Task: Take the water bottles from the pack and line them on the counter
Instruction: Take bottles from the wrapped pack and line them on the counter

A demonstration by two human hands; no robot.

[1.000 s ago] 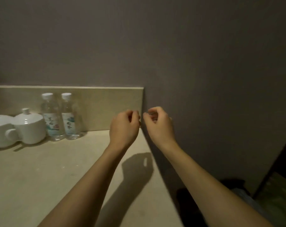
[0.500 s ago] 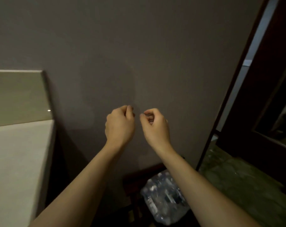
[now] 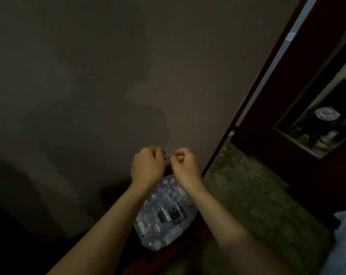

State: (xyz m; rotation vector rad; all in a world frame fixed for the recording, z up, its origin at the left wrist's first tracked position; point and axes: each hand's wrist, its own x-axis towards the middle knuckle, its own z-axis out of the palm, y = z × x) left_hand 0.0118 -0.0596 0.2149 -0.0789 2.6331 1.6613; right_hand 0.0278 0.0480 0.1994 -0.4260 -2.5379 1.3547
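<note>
Both forearms are bare to the frame's edge, with no sleeves, watch or rings visible on the hands [image 3: 166, 165].

Pack [image 3: 164, 215] apparently on floor [image 3: 257, 205], below both hands, before wall [image 3: 88, 86]

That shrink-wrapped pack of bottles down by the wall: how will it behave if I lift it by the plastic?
The pack looks full of bottles, so probably heavy for its size. Its clear crinkled film seems thin and glossy, likely to stretch, tear or slip if gripped alone. Both hands are above it, curled and holding nothing; supporting it from underneath seems safer.
</note>
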